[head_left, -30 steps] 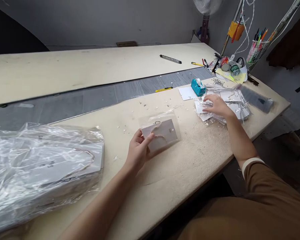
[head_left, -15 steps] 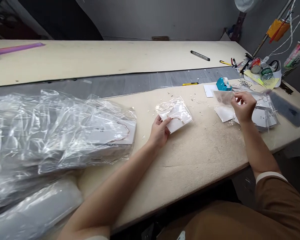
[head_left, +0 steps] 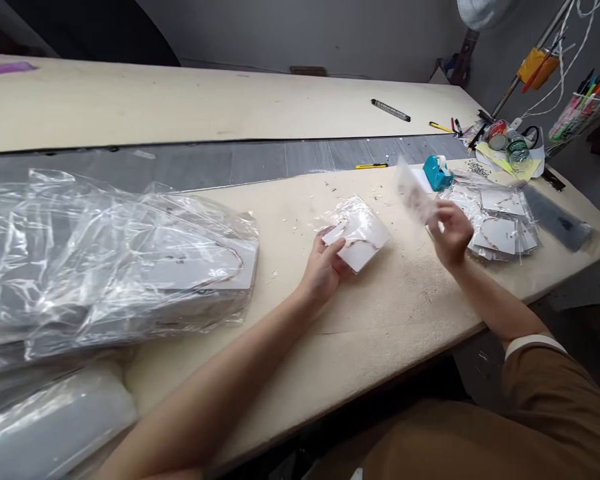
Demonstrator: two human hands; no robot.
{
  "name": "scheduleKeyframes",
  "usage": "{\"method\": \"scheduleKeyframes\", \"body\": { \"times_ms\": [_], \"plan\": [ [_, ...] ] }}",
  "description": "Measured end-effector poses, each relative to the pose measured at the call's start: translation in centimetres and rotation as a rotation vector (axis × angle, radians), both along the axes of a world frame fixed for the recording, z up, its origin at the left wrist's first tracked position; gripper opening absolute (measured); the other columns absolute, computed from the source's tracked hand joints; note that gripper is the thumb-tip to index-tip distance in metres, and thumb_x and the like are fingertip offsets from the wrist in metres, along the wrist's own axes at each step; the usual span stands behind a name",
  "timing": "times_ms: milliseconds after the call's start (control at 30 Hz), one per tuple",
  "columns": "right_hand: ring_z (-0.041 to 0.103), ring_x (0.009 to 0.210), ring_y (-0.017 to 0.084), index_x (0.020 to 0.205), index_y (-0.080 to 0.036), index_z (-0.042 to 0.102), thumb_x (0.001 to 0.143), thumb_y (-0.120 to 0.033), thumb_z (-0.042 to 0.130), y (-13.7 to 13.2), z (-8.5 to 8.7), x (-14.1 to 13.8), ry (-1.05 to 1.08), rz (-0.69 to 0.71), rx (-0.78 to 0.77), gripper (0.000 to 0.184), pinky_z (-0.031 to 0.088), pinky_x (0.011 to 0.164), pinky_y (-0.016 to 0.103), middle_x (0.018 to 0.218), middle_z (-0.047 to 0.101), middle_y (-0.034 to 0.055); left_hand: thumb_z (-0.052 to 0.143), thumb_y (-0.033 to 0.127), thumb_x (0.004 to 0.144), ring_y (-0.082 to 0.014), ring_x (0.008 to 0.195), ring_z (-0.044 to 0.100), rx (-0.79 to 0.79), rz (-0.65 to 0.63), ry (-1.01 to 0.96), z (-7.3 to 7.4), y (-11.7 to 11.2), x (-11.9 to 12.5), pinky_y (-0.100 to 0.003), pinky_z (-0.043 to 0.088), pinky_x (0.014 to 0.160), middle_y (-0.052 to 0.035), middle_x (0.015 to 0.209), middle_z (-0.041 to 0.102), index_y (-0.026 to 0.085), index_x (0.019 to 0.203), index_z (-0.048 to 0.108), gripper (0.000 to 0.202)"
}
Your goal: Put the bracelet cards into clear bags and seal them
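My left hand grips the near edge of a white card in a clear plastic sleeve, with a thin chain on it, resting on the beige table. To its right my right hand is closed on a small clear plastic bag, held up off the table and blurred by motion. Just right of that hand lies a pile of bagged cards with chains.
A big heap of clear plastic bags with cards fills the left. A teal tape dispenser, yellow cutter, black marker, tape rolls and a pen cup sit at the far right. A grey strip runs across the table.
My right hand lifted a clear bag from the right pile and carried it left toward the card. My left hand kept hold of the sleeved card. The camera swung left.
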State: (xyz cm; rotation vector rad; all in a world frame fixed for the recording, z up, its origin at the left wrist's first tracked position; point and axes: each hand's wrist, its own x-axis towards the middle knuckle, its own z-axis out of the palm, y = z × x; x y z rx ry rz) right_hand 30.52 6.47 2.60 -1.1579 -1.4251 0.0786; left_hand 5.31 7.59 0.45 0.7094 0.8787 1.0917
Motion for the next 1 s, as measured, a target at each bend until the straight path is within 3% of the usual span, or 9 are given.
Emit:
{"method": "scheduleKeyframes", "body": {
  "times_ms": [100,167,267,400,533,633,700,833,1000],
  "plan": [
    [0.071,0.091,0.023,0.089,-0.026,0.067,0.098,-0.032,0.054,-1.8,-0.7,-3.1,-0.548,0.365,0.011,0.018,0.062,0.077,0.043,0.099,0.074,0.0088,0.080,0.061,0.072,-0.0232,0.100,0.068,0.100,-0.103,-0.066,-0.1,-1.1,0.7,-0.030,0.059,0.070,-0.0069,0.125,0.064,0.026,0.118,0.049,0.065],
    [0.071,0.093,0.023,0.100,-0.026,0.070,0.101,-0.024,0.047,-2.4,-0.9,-4.5,-0.842,0.568,-0.048,0.023,0.062,0.076,0.044,0.108,0.076,0.0099,0.084,0.057,0.069,-0.0228,0.101,0.068,0.107,-0.081,-0.042,-0.3,-1.6,1.0,-0.030,0.058,0.074,-0.0068,0.123,0.066,0.026,0.117,0.049,0.067],
    [0.071,0.099,0.023,0.109,-0.025,0.070,0.103,-0.030,0.047,-2.3,-0.5,-4.8,-0.996,0.670,-0.002,0.024,0.062,0.081,0.044,0.116,0.075,0.0099,0.088,0.045,0.065,-0.0221,0.103,0.068,0.098,0.041,0.057,-0.7,-1.7,0.9,-0.031,0.058,0.085,-0.0065,0.118,0.068,0.023,0.116,0.051,0.068],
    [0.069,0.109,0.025,0.115,-0.022,0.070,0.101,-0.038,0.053,-0.5,1.2,-0.3,-0.731,0.348,-0.036,0.027,0.058,0.093,0.045,0.118,0.074,0.0109,0.084,0.048,0.070,-0.0227,0.101,0.067,0.284,0.127,0.238,-0.9,-0.2,-0.9,-0.031,0.058,0.082,-0.0075,0.115,0.066,0.022,0.120,0.051,0.065],
    [0.062,0.122,0.030,0.121,-0.019,0.070,0.097,-0.021,0.044,1.8,2.4,6.5,-0.607,-0.052,-0.463,0.036,0.046,0.110,0.053,0.124,0.072,0.0127,0.078,0.042,0.078,-0.0208,0.098,0.066,0.691,0.128,0.544,-1.3,2.0,-3.0,-0.027,0.057,0.076,-0.0078,0.115,0.064,0.022,0.118,0.055,0.051],
    [0.044,0.143,0.035,0.136,-0.020,0.063,0.092,-0.021,0.048,3.0,2.0,9.4,-0.697,-0.073,-0.809,0.047,0.028,0.121,0.064,0.143,0.062,0.0114,0.073,0.037,0.080,-0.0211,0.099,0.068,0.926,0.018,0.717,-2.0,2.8,-3.6,-0.029,0.057,0.077,-0.0083,0.119,0.066,0.021,0.114,0.058,0.040],
    [0.032,0.151,0.037,0.140,-0.022,0.060,0.091,-0.024,0.049,3.5,1.5,9.7,-0.791,-0.024,-0.888,0.050,0.008,0.125,0.069,0.149,0.058,0.0082,0.070,0.036,0.081,-0.0209,0.099,0.069,0.971,-0.041,0.761,-2.3,2.7,-3.6,-0.030,0.057,0.080,-0.0076,0.117,0.068,0.021,0.115,0.059,0.039],
    [0.022,0.155,0.037,0.137,-0.027,0.063,0.087,-0.017,0.047,4.0,1.2,8.7,-0.904,0.097,-0.868,0.053,-0.016,0.122,0.072,0.144,0.062,0.0033,0.071,0.038,0.079,-0.0239,0.104,0.069,0.886,-0.047,0.698,-2.3,2.2,-3.3,-0.032,0.057,0.087,-0.0077,0.113,0.071,0.020,0.111,0.064,0.037],
    [0.040,0.141,0.036,0.128,-0.023,0.068,0.078,-0.015,0.052,4.2,1.4,8.2,-0.952,0.176,-0.877,0.053,-0.011,0.122,0.074,0.125,0.068,0.0096,0.082,0.048,0.065,-0.0230,0.094,0.069,0.345,0.186,0.351,-1.9,2.5,-3.0,-0.029,0.059,0.076,-0.0058,0.101,0.071,0.020,0.105,0.062,0.053]
  ]
}}
